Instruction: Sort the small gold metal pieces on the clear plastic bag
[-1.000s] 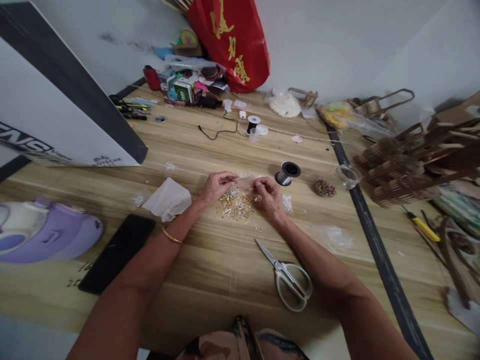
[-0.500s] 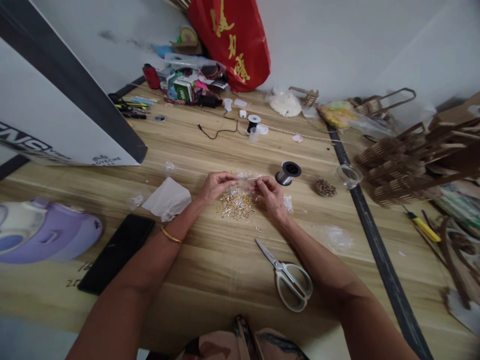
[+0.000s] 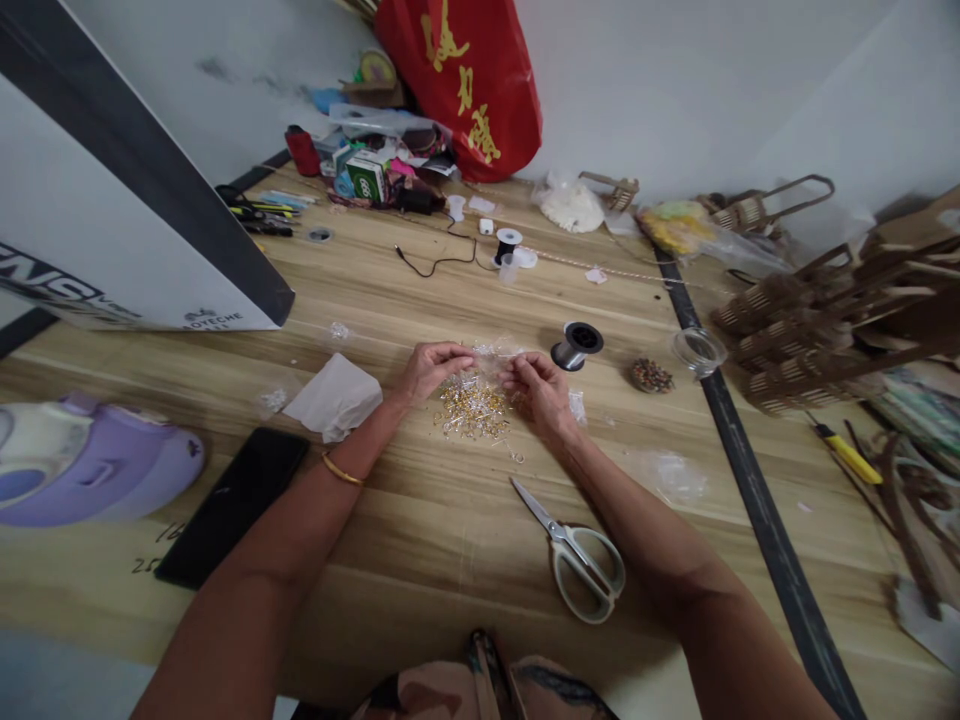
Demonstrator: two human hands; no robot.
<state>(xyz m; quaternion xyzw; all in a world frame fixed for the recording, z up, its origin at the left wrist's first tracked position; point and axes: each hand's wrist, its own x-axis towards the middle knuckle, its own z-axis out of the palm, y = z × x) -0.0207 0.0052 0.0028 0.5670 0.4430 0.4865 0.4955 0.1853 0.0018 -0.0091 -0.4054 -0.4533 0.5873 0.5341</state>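
A small clear plastic bag (image 3: 493,368) is stretched between my two hands, its outline faint against the wood. My left hand (image 3: 435,370) pinches its left edge between thumb and fingertips. On the other side my right hand (image 3: 541,388) grips it the same way, fingers curled. Just below the bag lies a loose pile of small gold and silver metal findings (image 3: 474,408), too fine to tell apart. Scissors (image 3: 576,558) with pale handles lie closer to me, blades pointing up and left, touched by neither hand.
A spool of thin wire (image 3: 576,346), a heap of dark beads (image 3: 651,376) and a clear round dish (image 3: 699,352) sit to the right. White paper (image 3: 336,398) and a black phone (image 3: 234,508) lie left. Wooden baskets (image 3: 795,340) crowd the right; a big box (image 3: 150,200) stands left.
Both hands stay almost where they were, still pinching the bag. Only slight finger shifts show; the things on the table have not moved.
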